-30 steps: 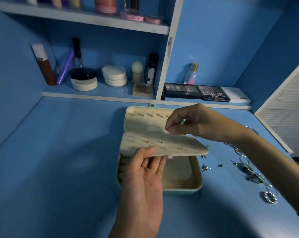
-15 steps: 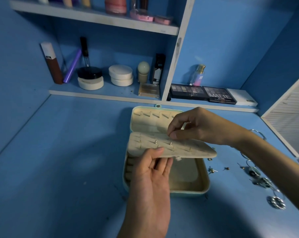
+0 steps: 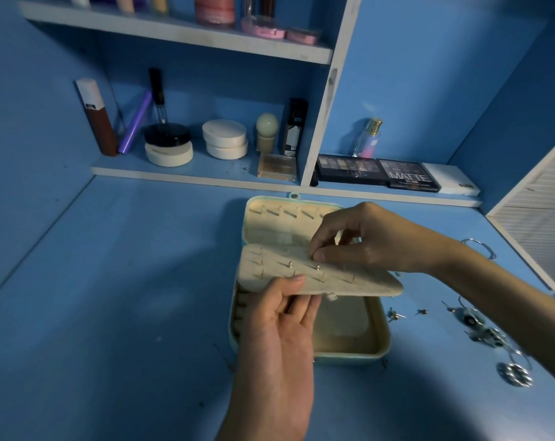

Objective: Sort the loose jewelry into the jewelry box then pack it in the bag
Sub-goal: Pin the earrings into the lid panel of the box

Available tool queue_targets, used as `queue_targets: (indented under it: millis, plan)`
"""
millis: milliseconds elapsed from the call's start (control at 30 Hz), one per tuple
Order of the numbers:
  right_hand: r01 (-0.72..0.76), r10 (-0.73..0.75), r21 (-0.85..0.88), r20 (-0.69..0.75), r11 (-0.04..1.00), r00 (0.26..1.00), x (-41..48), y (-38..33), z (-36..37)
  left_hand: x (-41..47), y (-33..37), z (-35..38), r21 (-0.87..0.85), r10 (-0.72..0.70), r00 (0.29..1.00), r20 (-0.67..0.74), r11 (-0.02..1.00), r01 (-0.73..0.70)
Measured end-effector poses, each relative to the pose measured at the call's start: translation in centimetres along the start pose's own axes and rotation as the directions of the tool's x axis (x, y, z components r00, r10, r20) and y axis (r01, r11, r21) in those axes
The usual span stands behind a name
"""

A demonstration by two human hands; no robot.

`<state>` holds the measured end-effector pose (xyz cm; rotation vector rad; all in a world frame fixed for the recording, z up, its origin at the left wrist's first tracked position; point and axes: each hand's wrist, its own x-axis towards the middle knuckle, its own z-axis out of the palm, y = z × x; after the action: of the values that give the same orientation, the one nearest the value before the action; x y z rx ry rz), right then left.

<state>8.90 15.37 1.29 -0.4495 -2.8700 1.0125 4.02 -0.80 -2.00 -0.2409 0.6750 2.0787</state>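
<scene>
Risks first. Your right grip (image 3: 365,240) is clenched thumb to forefinger at the 12 o'clock edge of the earring panel (image 3: 359,281). What it pinches is too small to make out, most likely a stud. Push off-line and the post misses its slot, slips free and drops into the tray below or skitters across the surface (image 3: 126,297), hard to spot in this dim light.

Your left grip (image 3: 279,332) is grasping the panel near its 7 o'clock corner, thumb on top, fingers beneath. The panel looks soft and sits tilted on that one hold. Press hard from above and it may flex, loosening the seated studs (image 3: 317,267).

Containers. The jewelry box (image 3: 375,351) lies open mid-surface, lid (image 3: 270,218) flat at 12 o'clock, its slots bare as far as shows. The panel carries two small metal pieces near its middle. The main tray at 5 o'clock looks bare. The ring rolls at 9 o'clock are in shadow, contents unclear.

Loose studs (image 3: 395,316) lie just beside the box at 3 o'clock. Hoops (image 3: 480,329) and a round silver piece (image 3: 515,375) sit further out toward 4 o'clock, close under your right forearm, and a sweep of that arm could scatter them. No bag in view
</scene>
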Motion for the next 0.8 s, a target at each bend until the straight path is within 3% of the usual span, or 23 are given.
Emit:
queue_targets:
  millis: [367, 800]
  plan:
    - [0.051, -0.042, -0.089, 0.096, 0.995, 0.994, 0.9, -1.1, -0.8, 0.0, 0.1, -0.1, 0.017, -0.008, 1.000, 0.000, 1.000, 0.008]
    - [-0.107, 0.107, -0.011, 0.179, 0.994, 0.978, 1.4, -1.3, -0.7, 0.3, 0.0, -0.4, 0.011, -0.021, 1.000, 0.007, 1.000, 0.021]
